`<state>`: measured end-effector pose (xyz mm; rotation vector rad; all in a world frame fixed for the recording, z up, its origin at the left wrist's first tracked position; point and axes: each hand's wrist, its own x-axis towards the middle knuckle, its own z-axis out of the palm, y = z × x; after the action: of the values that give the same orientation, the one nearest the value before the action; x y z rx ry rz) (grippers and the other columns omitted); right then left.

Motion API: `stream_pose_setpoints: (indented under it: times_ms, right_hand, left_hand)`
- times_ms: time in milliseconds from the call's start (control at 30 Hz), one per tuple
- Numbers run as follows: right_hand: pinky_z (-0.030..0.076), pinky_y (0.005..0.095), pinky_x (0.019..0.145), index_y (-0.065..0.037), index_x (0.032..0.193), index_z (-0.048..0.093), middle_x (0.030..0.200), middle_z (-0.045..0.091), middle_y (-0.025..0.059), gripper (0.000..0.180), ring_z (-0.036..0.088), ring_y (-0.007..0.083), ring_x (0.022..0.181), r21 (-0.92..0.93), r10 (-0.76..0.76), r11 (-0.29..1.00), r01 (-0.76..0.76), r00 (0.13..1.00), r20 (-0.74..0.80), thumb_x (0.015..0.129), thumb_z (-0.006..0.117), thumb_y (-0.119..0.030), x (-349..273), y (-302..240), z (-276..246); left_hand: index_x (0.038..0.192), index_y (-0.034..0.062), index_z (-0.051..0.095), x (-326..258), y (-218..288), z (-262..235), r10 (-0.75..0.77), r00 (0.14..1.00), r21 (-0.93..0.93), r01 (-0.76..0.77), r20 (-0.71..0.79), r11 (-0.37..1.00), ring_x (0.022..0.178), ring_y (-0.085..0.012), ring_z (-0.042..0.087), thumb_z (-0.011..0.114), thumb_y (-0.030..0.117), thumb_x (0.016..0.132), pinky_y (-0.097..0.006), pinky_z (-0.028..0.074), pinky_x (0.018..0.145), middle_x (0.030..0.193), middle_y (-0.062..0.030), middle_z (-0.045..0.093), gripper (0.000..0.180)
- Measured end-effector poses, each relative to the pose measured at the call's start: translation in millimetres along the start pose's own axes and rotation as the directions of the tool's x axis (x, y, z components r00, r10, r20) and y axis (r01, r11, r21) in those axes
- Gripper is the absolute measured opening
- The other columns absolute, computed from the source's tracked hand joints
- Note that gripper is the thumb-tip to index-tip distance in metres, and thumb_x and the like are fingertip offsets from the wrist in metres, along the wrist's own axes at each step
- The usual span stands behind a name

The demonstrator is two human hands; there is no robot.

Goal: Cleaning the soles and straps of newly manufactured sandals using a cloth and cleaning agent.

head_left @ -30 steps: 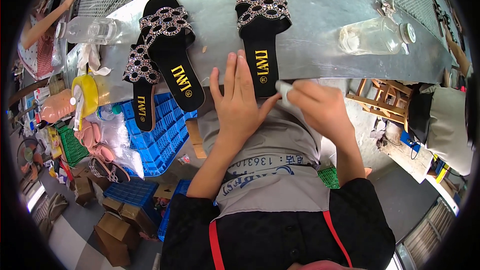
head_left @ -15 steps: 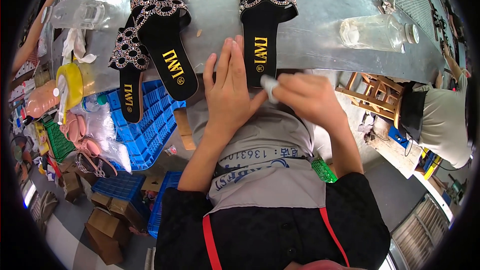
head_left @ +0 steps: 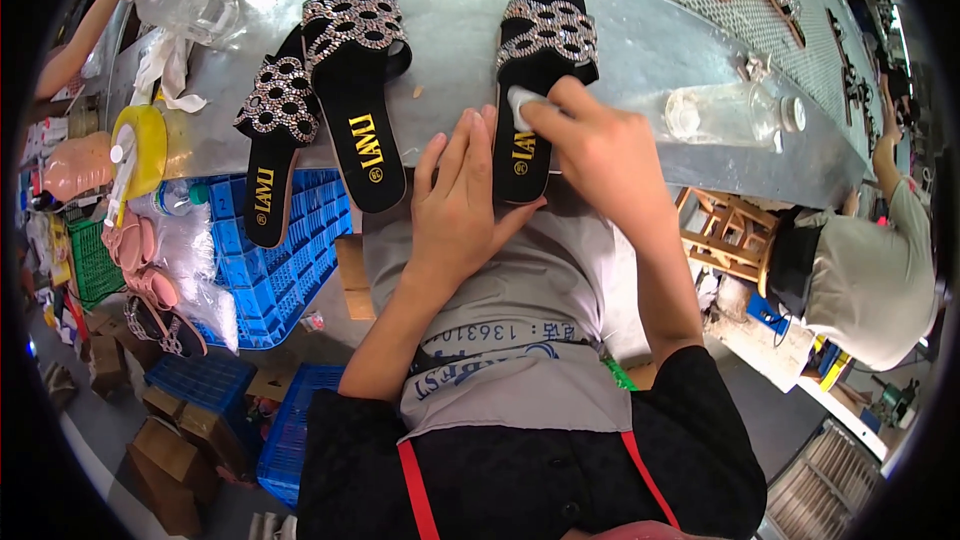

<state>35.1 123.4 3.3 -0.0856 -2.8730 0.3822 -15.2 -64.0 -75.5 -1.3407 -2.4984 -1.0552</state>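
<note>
A black slide sandal [head_left: 530,90] with a jewelled strap is laid lengthwise on the grey metal workbench [head_left: 640,50], its heel end projecting over the near edge. It is steadied by the left hand [head_left: 462,205], whose fingers are extended and laid flat along the sandal's left side and over its heel. A small white cloth pad [head_left: 521,103] is pinched between the fingertips of the right hand [head_left: 592,145] and is pressed against the black insole just below the strap. To the left, a second black sandal [head_left: 362,80] of the same kind is seen lying on the bench, and a third sandal [head_left: 272,150] is partly tucked beneath it, its heel hanging past the edge. A clear plastic bottle [head_left: 730,112] is lying on its side at the right of the bench, well apart from the hands, and another clear bottle [head_left: 190,8] is found at the far left. A blue plastic crate [head_left: 285,270] is seen below the bench edge.
</note>
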Motion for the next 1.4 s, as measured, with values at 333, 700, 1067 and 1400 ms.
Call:
stream_pose_setpoints:
  times_ms: [333,700,1067,1400]
  right_hand:
    - [0.053,0.0317,0.061,-0.012,0.1,0.063,0.087,0.05,0.0019,0.02,0.064,0.0154,0.076,0.014,-0.244,0.968,0.25,0.931,0.272,0.08,0.068,-0.016,-46.8,-36.3,-19.8]
    - [0.052,0.0348,0.055,-0.009,0.095,0.071,0.095,0.067,0.0029,0.023,0.066,0.0223,0.067,0.282,0.019,0.958,0.05,0.971,-0.238,0.074,0.074,-0.001,-89.1,-11.3,-15.9]
    - [0.055,0.0412,0.059,-0.012,0.11,0.069,0.095,0.062,0.0059,0.031,0.07,0.0289,0.075,0.33,0.134,0.942,-0.066,0.973,-0.187,0.081,0.066,-0.004,-60.0,42.0,7.8]
    - [0.056,0.0423,0.064,-0.012,0.125,0.063,0.106,0.058,0.0066,0.041,0.07,0.0273,0.085,0.14,0.039,0.99,-0.024,0.993,-0.109,0.084,0.067,-0.013,-51.0,41.0,29.1]
  left_hand:
    - [0.155,-0.0087,0.036,-0.1,-8.0,-5.3,0.032,0.998,0.083,-0.036,0.052,0.996,0.146,-0.0278,0.05,0.085,0.038,0.081,-0.044,0.032,0.12,0.157,-0.0151,0.054,0.1]
    - [0.153,-0.0081,0.041,-0.3,5.9,-52.4,-0.011,0.987,-0.074,0.023,0.159,0.997,0.139,-0.0395,0.054,0.08,0.018,0.075,-0.048,0.04,0.117,0.148,-0.0226,0.058,0.092]
    - [0.163,0.0036,0.024,-74.5,14.4,-65.3,-0.26,0.905,-0.426,0.393,0.337,0.815,0.102,-0.0238,0.067,0.08,0.01,0.084,-0.038,0.058,0.087,0.143,-0.0191,0.051,0.097]
    - [0.155,-0.0016,0.043,-109.1,-7.9,-81.1,-0.371,0.85,-0.34,0.498,0.375,0.798,0.137,-0.0413,0.052,0.077,0.024,0.086,-0.045,0.041,0.115,0.151,-0.027,0.05,0.081]
